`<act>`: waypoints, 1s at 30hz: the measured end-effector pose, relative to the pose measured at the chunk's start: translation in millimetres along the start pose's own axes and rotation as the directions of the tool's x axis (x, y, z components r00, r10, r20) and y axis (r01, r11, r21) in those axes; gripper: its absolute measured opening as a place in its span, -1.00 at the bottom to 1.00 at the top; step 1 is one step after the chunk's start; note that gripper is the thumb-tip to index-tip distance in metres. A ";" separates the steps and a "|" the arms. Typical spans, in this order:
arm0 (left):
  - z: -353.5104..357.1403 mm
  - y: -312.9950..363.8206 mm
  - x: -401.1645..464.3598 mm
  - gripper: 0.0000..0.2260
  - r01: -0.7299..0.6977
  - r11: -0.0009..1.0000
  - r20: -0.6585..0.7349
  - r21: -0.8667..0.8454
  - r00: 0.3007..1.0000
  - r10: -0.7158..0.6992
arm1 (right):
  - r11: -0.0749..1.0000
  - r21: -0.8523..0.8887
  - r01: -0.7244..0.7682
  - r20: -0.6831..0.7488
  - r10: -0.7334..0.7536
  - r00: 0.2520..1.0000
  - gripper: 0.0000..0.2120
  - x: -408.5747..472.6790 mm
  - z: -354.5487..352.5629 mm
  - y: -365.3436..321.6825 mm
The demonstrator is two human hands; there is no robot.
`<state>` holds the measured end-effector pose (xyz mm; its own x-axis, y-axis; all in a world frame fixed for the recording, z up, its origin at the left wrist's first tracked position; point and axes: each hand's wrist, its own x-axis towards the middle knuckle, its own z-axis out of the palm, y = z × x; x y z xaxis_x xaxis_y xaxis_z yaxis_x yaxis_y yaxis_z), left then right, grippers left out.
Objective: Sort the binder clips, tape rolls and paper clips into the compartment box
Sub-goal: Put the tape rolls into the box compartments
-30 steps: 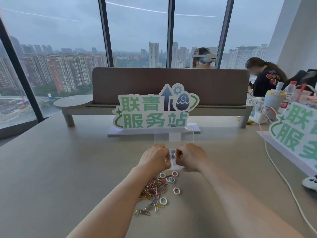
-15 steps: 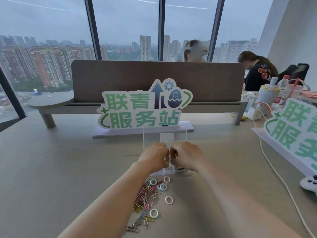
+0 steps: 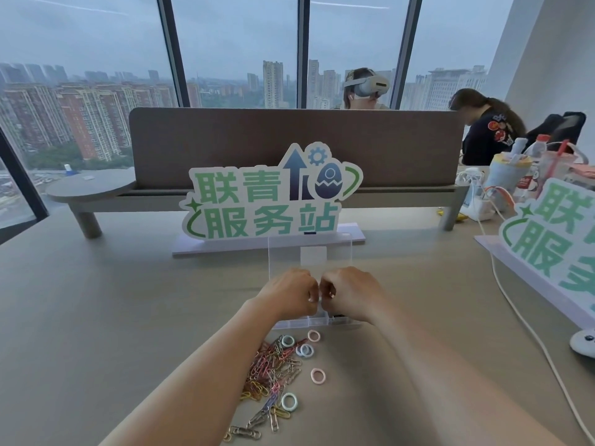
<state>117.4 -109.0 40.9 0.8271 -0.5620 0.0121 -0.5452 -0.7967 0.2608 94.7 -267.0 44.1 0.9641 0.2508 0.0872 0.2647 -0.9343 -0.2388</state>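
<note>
A clear compartment box [image 3: 318, 321] lies on the table with its lid [image 3: 338, 252] standing upright behind it. My left hand [image 3: 289, 294] and my right hand [image 3: 349, 294] hover just above the box, knuckles up and fingers curled, fingertips almost touching. They seem to pinch one small item between them, which the fingers hide. Nearer to me lies a heap of coloured paper clips [image 3: 273, 368]. Small pastel tape rolls lie around it, one pink [image 3: 318, 375], one pale green [image 3: 289, 401], a bluish one [image 3: 304, 350]. No binder clips show clearly.
A green-lettered sign [image 3: 270, 201] stands right behind the box, before a brown desk divider [image 3: 289, 140]. A second sign [image 3: 553, 233], a white cable [image 3: 528, 329] and a white controller [image 3: 582, 342] are at the right. Two people sit beyond the divider.
My hands have stayed together over the box. A small dark item seen between the fingertips a second ago is now hidden. The camera has shifted slightly.
</note>
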 end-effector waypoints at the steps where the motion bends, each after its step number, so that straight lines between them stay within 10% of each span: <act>1: -0.2 -0.9 -0.6 -0.85 0.001 1.000 -0.008 -0.013 1.000 -0.002 | 1.000 0.001 0.002 0.006 -0.002 1.000 -0.89 0.3 0.3 0.3; 16: 0.4 -15.9 -26.3 -0.79 0.065 0.992 -0.131 -0.106 0.988 -0.079 | 0.993 -0.109 0.040 0.158 -0.022 0.987 -0.85 10.8 -0.8 -13.7; 30: -0.8 -12.8 -55.4 -0.87 0.040 0.990 -0.125 -0.136 0.990 -0.057 | 0.996 0.041 0.073 0.021 -0.074 0.997 -0.82 -19.9 -1.0 -14.9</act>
<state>78.7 -67.5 37.7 0.8675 -0.4832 0.1180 -0.4880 -0.7809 0.3900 71.5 -258.3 46.8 0.9422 0.3241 0.0846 0.3348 -0.9023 -0.2717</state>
